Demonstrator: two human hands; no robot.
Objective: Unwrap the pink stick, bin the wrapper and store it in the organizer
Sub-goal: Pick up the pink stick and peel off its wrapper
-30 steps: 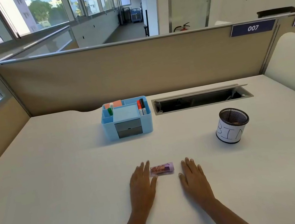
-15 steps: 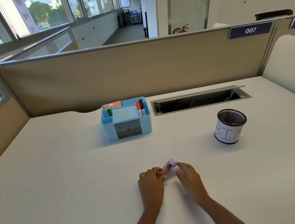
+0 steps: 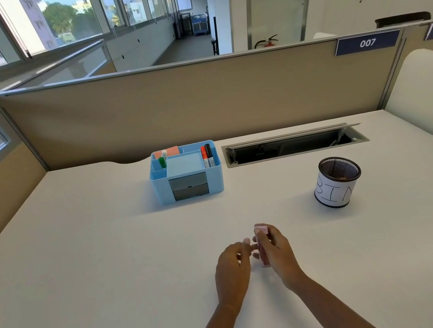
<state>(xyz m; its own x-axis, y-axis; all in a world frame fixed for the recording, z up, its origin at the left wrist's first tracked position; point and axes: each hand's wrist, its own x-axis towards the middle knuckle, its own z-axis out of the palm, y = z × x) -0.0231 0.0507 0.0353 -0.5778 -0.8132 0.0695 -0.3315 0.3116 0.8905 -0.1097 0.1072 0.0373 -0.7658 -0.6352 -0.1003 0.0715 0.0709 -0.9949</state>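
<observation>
Counter [image 3: 84, 271]: pale, matte, wide; a curved notch in its far edge, left of centre.
Room: a tan partition [image 3: 171, 108] runs along the far side with a blue "007" plate [image 3: 367, 43] at its upper right; windows on the left, a corridor and white cupboards beyond.
Cable tray [image 3: 294, 145]: a recessed slot in the counter with its lid tilted open, just right of the organizer.
Organizer [image 3: 185, 171]: light blue, toward the back near centre; two grey drawers in front, a pale blue pad in the middle compartment, red and black markers in the right compartment, a green-capped item and an orange pad in the left and rear ones.
Bin [image 3: 336, 181]: black mesh cup wrapped in white paper lettered "BIN", right of the organizer and well apart; contents cannot be told.
Pink stick [image 3: 260, 230]: upright, near the front centre of the counter.
Right hand [image 3: 277, 251]: grip closed around the pink stick.
Left hand [image 3: 234, 266]: fingers curled, fingertips at the stick's side; whether it grips cannot be told.
</observation>
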